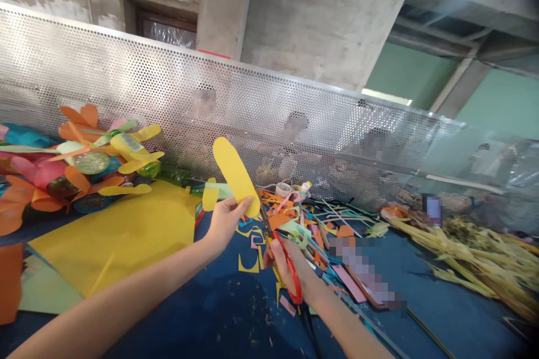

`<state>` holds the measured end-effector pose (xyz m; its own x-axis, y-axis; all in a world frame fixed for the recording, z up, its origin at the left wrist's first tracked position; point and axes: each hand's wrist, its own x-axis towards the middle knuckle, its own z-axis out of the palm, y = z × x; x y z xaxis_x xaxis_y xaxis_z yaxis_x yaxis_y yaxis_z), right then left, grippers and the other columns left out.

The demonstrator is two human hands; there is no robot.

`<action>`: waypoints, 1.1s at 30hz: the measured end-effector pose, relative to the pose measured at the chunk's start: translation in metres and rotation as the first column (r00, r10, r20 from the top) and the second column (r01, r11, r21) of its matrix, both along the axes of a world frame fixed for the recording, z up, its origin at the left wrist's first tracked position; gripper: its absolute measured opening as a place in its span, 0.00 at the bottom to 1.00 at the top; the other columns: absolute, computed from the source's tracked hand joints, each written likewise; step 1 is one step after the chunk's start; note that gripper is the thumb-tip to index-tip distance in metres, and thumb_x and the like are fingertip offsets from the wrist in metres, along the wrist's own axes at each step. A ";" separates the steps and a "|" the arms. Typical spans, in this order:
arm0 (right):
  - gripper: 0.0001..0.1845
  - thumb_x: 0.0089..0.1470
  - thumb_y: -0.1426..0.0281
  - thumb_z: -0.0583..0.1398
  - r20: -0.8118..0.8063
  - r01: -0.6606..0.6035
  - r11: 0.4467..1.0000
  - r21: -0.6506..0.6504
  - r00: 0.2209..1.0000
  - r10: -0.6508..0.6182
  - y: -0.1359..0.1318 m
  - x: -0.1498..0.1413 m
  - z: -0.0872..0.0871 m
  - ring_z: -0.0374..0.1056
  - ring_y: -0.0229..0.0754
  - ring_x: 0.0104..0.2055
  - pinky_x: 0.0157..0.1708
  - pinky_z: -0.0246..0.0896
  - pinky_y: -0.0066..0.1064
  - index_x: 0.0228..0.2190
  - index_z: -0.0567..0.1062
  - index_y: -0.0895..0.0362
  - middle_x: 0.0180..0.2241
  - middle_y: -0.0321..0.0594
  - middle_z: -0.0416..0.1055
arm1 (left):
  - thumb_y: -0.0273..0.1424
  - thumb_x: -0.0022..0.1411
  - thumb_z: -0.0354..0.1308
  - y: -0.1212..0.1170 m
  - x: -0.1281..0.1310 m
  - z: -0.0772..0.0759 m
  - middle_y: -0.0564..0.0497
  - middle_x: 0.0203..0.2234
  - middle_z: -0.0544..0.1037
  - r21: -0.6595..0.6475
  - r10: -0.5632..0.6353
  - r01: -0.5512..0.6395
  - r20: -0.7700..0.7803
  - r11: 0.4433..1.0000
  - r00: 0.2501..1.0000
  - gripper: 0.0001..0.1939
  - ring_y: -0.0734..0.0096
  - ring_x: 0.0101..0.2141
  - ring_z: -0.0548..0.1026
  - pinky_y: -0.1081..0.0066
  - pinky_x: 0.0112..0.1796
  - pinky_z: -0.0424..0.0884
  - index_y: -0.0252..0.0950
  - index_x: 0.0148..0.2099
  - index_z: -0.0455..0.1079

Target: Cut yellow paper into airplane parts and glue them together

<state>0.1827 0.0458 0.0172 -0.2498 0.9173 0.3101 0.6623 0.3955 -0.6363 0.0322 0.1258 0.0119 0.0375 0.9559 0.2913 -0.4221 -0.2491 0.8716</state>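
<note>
My left hand (225, 223) pinches the lower end of a long yellow paper strip (233, 171) with a rounded top, holding it up above the table. In my right hand (290, 269) is a pair of scissors with red handles (293, 277). The blades point up beside the strip's lower right edge; whether they touch the paper I cannot tell. Below the hands, yellow paper offcuts (248, 263) lie on the dark blue tabletop (219, 314).
A large yellow paper sheet (138, 230) lies at left, before plastic bottles with paper petals (90, 160). Coloured scraps (303, 224) heap in the middle, and dried husks (458, 252) lie at right. A perforated metal screen (168, 84) runs behind, with people beyond it.
</note>
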 end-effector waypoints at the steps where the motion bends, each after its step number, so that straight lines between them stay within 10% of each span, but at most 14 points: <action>1: 0.32 0.59 0.54 0.41 0.009 0.003 1.000 0.006 1.000 -0.003 0.000 0.000 0.001 0.67 0.39 0.24 0.29 0.58 0.28 0.16 0.68 0.57 0.18 0.39 0.69 | 0.39 0.48 0.63 -0.001 0.000 0.000 0.47 0.28 0.80 0.003 -0.004 0.004 -0.004 1.000 1.000 0.16 0.64 0.28 0.76 0.70 0.31 0.70 0.32 0.35 0.76; 22: 0.27 0.54 0.48 0.45 -0.202 0.094 0.976 -0.198 0.970 -0.135 0.011 -0.003 -0.025 0.58 0.35 0.14 0.12 0.59 0.26 0.20 0.64 0.56 0.16 0.33 0.57 | 0.41 0.49 0.62 0.002 0.001 -0.005 0.48 0.24 0.79 -0.051 -0.032 0.030 -0.047 0.998 0.998 0.17 0.68 0.25 0.75 0.72 0.29 0.70 0.30 0.32 0.75; 28: 0.28 0.56 0.51 0.43 0.207 0.368 0.921 -0.126 0.918 -0.338 0.038 0.004 -0.020 0.65 0.40 0.16 0.16 0.60 0.29 0.25 0.71 0.58 0.19 0.41 0.69 | 0.42 0.47 0.63 0.001 -0.014 -0.023 0.46 0.28 0.80 -0.125 -0.151 0.139 -0.090 0.982 0.984 0.19 0.65 0.29 0.76 0.70 0.35 0.70 0.30 0.34 0.76; 33: 0.09 0.45 0.67 0.61 0.323 0.417 0.908 -0.036 0.865 -0.384 0.076 0.007 -0.012 0.70 0.55 0.38 0.36 0.61 0.38 0.25 0.73 0.61 0.30 0.54 0.73 | 0.42 0.45 0.65 -0.016 -0.028 -0.037 0.43 0.31 0.80 -0.253 -0.365 0.322 -0.146 0.912 0.920 0.20 0.62 0.32 0.77 0.67 0.37 0.71 0.30 0.35 0.77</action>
